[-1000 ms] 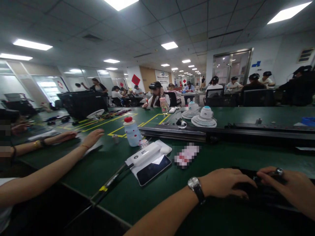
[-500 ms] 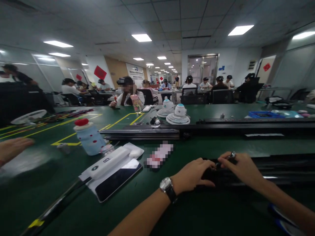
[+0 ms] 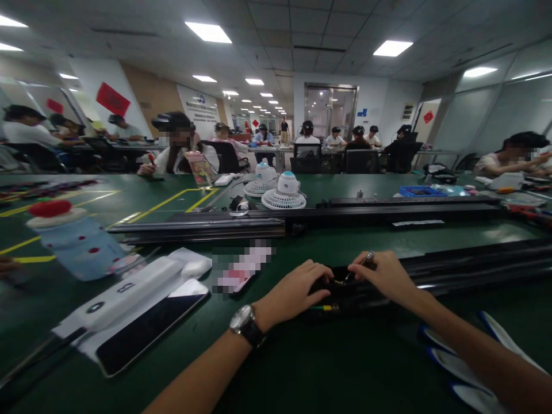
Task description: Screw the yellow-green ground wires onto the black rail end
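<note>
My left hand (image 3: 297, 293), with a watch on its wrist, is curled over the left end of a long black bar (image 3: 470, 265), thumb on the near side. Close beside it, my right hand (image 3: 383, 275) pinches something small and dark that I cannot make out. A thin yellowish wire (image 3: 341, 282) shows between the two hands. Below my left hand, a yellow-green wire (image 3: 321, 308) lies by the bar's end. The dark surfaces hide detail there.
Left of my hands lie a phone (image 3: 153, 328), a white device with a cable (image 3: 123, 290) and a blue bottle (image 3: 81, 244). White-and-blue gloves (image 3: 461, 362) lie under my right forearm. More black bars (image 3: 207, 228) and white fans (image 3: 284, 192) stand farther back. A co-worker (image 3: 181, 144) sits opposite.
The view has swung right, so the table's things sit farther left, and more of the gloves shows. Another person's hand at the left has nearly left the view. Both my hands stay at the bar's end.
</note>
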Demonstrator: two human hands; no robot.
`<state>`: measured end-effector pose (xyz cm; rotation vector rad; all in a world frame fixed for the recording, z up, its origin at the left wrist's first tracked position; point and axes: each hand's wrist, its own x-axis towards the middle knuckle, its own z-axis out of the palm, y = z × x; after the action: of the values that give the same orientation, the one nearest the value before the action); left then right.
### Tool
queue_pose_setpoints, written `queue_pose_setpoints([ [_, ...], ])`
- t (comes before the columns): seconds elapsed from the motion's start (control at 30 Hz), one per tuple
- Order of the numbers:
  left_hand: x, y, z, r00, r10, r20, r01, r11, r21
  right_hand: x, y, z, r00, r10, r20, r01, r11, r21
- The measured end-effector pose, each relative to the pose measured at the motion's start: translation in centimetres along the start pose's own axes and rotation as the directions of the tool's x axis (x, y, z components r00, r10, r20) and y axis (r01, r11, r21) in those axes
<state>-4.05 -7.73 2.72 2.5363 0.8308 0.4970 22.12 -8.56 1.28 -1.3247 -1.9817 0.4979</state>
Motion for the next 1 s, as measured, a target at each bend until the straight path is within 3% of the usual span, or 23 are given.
queue_pose_setpoints([
  [0.33,0.1,-0.8,0.6,0.998,0.028,-0.054,-0.020,0.990,0.142,0.3,-0.5,0.9,0.997,-0.059,0.041,0.060,0.998,-0.033],
  [0.6,0.1,-1.0,0.7,0.993,0.041,-0.109,-0.021,0.984,0.180,0.6,-0.5,0.5,0.991,-0.099,0.092,0.116,0.970,-0.213],
  [0.8,0.1,-1.3,0.6,0.982,0.053,-0.179,-0.013,0.976,0.219,0.5,-0.4,0.3,0.999,-0.012,0.048,0.014,0.999,-0.046],
  [1.0,0.0,-1.3,0.7,0.972,0.013,-0.235,0.035,0.979,0.199,0.4,-1.0,1.0,0.997,-0.019,0.072,0.022,0.999,-0.033],
])
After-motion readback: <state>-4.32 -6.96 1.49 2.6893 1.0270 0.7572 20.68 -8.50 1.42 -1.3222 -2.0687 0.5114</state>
